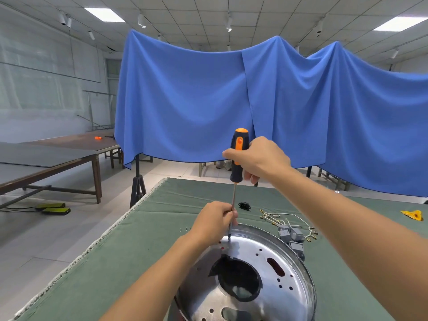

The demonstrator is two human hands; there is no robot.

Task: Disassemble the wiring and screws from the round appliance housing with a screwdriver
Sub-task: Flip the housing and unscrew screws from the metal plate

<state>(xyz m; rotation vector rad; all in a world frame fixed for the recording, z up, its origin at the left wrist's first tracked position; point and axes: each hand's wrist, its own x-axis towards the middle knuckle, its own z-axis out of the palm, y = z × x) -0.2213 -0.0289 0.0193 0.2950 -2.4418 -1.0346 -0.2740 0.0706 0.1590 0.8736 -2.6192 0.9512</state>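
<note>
Right hand (261,158): fingers curled round the handle of the screwdriver (237,158), gripping it about midway; the orange cap of the handle stands clear above the fist.
Left hand (216,222): fingertips pinch the thin metal shank low down, just above the tip; knuckles face the camera, so the exact finger placement is hard to make out.
Screwdriver: nearly upright, black handle with orange inlays, slim bright shank; its tip meets the far inner face of the housing, beside small holes. Whether a screw sits under the tip cannot be told.
Round appliance housing (266,269): shiny pressed-metal dish with raised rim, lying on the tabletop at the near centre-right; a large round opening in the middle shows dark, a red-tinted oblong slot and several small punched holes surround it. Its near edge is cut off by the frame.
Tabletop (115,262): covered in green felt-like cloth with a frayed pale edge on the left.
Wiring (284,218): white leads with brass-coloured terminals, lying loose on the cloth beyond the housing, right of the left hand.
Grey blocks (290,235): small boxy plastic parts, just beside the housing rim, joined to the leads.
Black socket part (245,206): small, on the cloth behind the shank; detail unclear.
Screws (185,228): tiny, left of the left hand, count unclear.
Yellow scrap (413,215): crumpled, far right on the cloth.
Blue drape (254,100): hangs across the background, in soft folds.
</note>
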